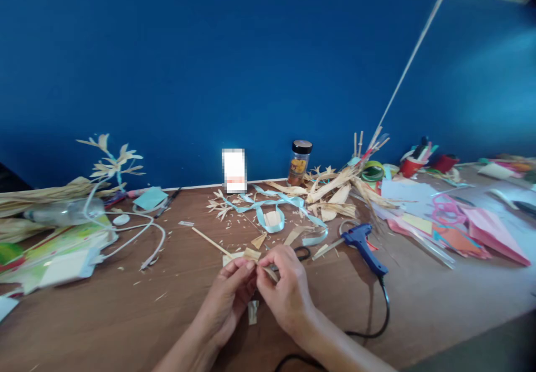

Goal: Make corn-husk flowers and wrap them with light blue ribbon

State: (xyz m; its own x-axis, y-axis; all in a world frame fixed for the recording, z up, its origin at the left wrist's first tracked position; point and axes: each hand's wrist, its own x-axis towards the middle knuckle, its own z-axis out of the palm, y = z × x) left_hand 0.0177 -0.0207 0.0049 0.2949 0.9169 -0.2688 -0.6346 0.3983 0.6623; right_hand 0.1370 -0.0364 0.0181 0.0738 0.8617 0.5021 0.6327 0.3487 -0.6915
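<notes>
My left hand [229, 296] and my right hand [288, 291] meet low in the middle, with their fingertips pinched together on a small strip of dried corn husk [252, 253]. A thin wooden stick [209, 241] slants up and left from my left fingers; whether it is held or lies on the table I cannot tell. Just beyond my hands lie a cut husk piece [259, 241] and another husk strip [296, 234]. A black loop [304, 253], perhaps a scissors handle, shows beside my right hand. Under my hands is a small pale strip [252, 312].
A blue glue gun [365, 247] with a black cord lies at right. Light blue ribbon [274, 225], a black-lidded jar [298, 162] and a husk pile [339, 193] are behind. White cables [146, 229] and a clear bottle [67, 211] are left; pink paper [494, 232] is right.
</notes>
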